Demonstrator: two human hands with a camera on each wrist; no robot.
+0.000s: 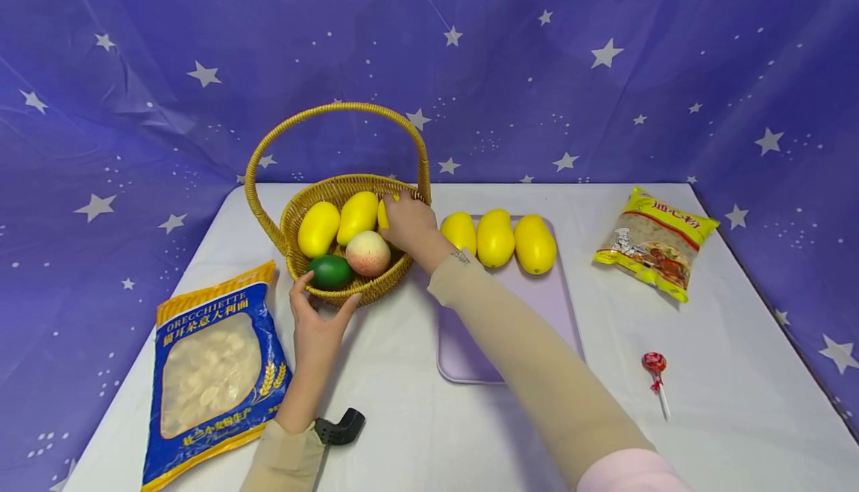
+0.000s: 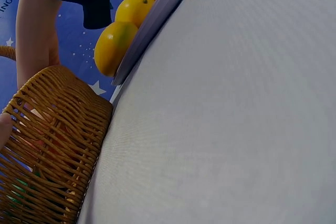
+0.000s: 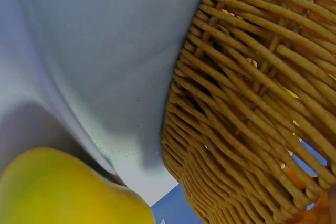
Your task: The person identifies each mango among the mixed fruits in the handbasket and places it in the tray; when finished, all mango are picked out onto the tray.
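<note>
A woven basket (image 1: 379, 288) with a tall arched handle stands on the table. My left hand (image 1: 317, 332) holds its front rim, fingers at the edge by a green fruit (image 1: 331, 273) and thumb apart on the outer side. My right hand (image 1: 411, 222) reaches over the right rim and grips a yellow mango (image 1: 383, 216), mostly hidden behind the fingers. Two more yellow mangoes, a left one (image 1: 318, 229) and a middle one (image 1: 359, 218), lie inside, with a peach (image 1: 368, 253) in front. In the right wrist view the wicker side (image 3: 252, 108) hides the right fingers.
Right of the basket, a lilac tray (image 1: 463, 350) bears three yellow mangoes (image 1: 496, 238) in a row at its far end. A blue orecchiette bag (image 1: 215, 373) lies at the left. Farther right are a yellow food packet (image 1: 654, 246) and a red lollipop (image 1: 655, 363).
</note>
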